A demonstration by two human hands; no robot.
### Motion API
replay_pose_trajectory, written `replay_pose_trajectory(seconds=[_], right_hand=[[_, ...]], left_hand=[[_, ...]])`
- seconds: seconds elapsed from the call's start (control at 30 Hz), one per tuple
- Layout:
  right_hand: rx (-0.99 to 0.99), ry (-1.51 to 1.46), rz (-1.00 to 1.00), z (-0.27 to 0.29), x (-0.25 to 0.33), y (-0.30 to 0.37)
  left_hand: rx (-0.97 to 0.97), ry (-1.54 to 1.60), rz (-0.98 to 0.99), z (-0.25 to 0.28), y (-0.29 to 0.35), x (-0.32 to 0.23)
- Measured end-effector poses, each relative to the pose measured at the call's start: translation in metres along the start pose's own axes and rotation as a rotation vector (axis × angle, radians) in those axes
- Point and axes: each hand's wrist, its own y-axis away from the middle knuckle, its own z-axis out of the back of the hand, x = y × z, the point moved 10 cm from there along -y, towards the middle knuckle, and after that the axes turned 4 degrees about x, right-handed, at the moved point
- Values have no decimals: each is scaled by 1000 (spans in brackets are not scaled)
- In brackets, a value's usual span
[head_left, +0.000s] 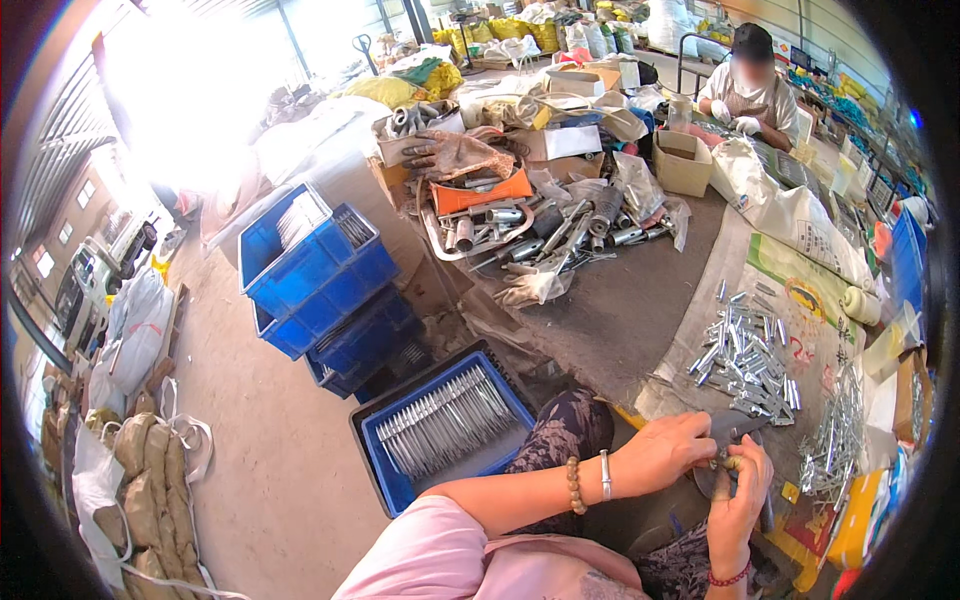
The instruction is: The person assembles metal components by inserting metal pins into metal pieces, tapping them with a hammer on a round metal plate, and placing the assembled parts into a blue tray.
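My left hand (672,450), with beads and a silver bangle on its wrist, has its fingers bent and pinched together at a dark grey pointed metal piece (735,427). Close against it, my right hand (738,492), with a red cord on the wrist, is curled with thumb and fingers pressed together. Whatever small part is between the fingertips is hidden. Just beyond the hands, a heap of shiny metal sleeves and pins (745,350) lies on flattened sacking (690,330). To its right is a pile of long thin metal pins (832,435).
A blue crate (385,470) holds rows of metal pins at my left. Stacked blue bins (310,280) stand behind it. Tubes and metal parts (560,225) are piled on the far table. Across it sits a person in white gloves (750,110). A yellow box (858,520) is at right.
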Motion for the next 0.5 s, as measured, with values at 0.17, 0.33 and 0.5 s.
replay_pose_trajectory(seconds=[0.17, 0.33, 0.5], right_hand=[[-6, 70, 30, 2, 8, -2], [-5, 29, 22, -4, 5, -8], [33, 30, -3, -1, 2, -1]], left_hand=[[14, -5, -1, 0, 0, -1], [14, -11, -6, 1, 1, 0], [13, -22, 7, 2, 3, -4]])
